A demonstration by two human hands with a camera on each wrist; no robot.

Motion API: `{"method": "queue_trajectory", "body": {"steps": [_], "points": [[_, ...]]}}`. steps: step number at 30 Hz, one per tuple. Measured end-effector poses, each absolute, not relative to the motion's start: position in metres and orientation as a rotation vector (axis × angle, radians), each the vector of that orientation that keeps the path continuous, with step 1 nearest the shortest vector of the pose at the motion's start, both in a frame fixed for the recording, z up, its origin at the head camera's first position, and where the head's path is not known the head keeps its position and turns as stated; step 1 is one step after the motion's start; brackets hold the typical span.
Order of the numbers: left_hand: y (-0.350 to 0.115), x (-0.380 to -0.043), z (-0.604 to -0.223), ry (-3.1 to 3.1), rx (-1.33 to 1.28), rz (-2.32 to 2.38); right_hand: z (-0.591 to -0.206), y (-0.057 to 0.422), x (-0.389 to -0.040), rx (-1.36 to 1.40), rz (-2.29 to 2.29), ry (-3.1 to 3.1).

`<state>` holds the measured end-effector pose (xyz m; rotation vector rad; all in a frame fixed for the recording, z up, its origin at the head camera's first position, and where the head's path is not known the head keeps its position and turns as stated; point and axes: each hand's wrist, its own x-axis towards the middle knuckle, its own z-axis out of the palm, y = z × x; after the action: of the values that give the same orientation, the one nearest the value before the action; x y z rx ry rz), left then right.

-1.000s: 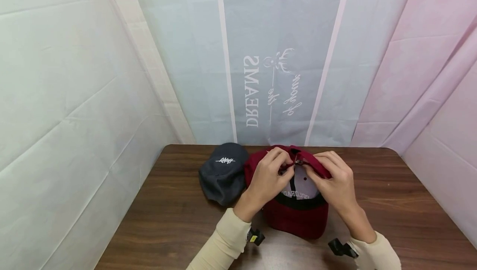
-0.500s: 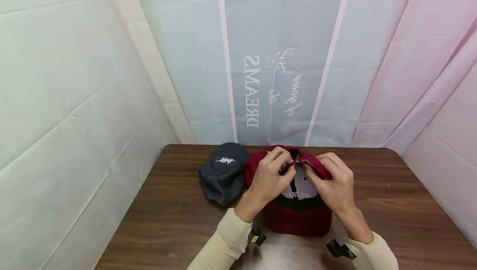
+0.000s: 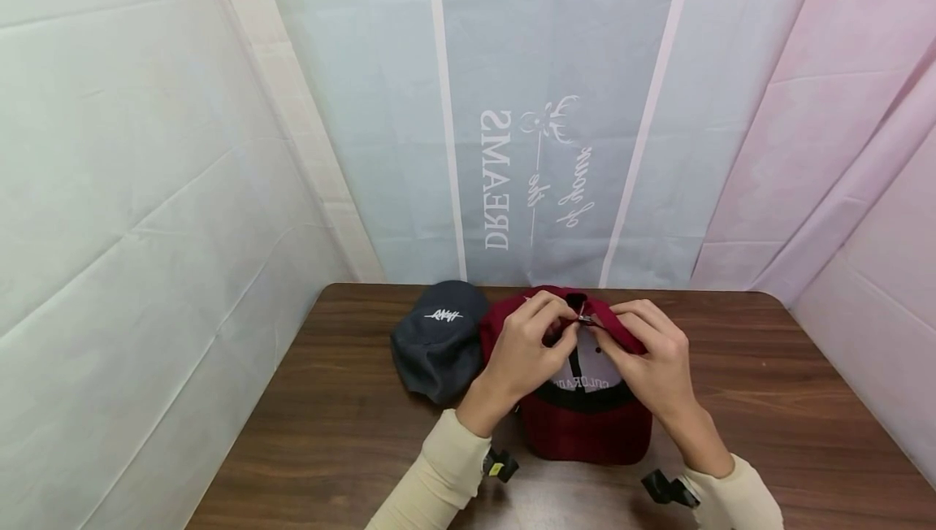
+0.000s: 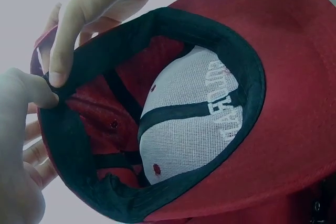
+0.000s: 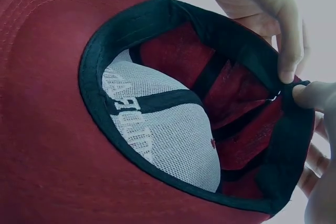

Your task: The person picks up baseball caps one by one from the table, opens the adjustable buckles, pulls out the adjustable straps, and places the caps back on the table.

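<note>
A dark red baseball cap (image 3: 591, 436) lies brim toward me, its inside facing up. White mesh backing (image 4: 181, 124) and a black sweatband (image 5: 100, 98) show inside it. My left hand (image 3: 528, 351) pinches the cap's back edge between thumb and fingertips. Opposite it, my right hand (image 3: 654, 355) pinches the same edge at the other side of the back opening. A small metallic buckle (image 3: 586, 319) shows between the fingertips. Both wrist views have the two thumbs close together on the inner band, with the fingers behind it partly hidden.
A dark navy cap (image 3: 439, 343) with white lettering sits at the left, against the red cap. Both are near the back edge of the brown wooden table (image 3: 768, 408). Pale fabric hangings (image 3: 387, 107) enclose the table's back and sides.
The red cap's brim has swung slightly to the right. My right hand has shifted a little to the left, and the buckle shows more clearly. The navy cap stays in place.
</note>
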<state>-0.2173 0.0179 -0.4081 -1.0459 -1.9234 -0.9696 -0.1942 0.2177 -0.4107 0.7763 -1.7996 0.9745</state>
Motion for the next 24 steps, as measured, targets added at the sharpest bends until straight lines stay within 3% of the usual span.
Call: {"method": "queue_trajectory", "body": {"steps": [24], "points": [[0.0147, -0.2167, -0.4060, -1.887, -1.057, -0.932, -0.4122, 0.2140, -0.1911, 0.719, 1.180, -1.793]]}}
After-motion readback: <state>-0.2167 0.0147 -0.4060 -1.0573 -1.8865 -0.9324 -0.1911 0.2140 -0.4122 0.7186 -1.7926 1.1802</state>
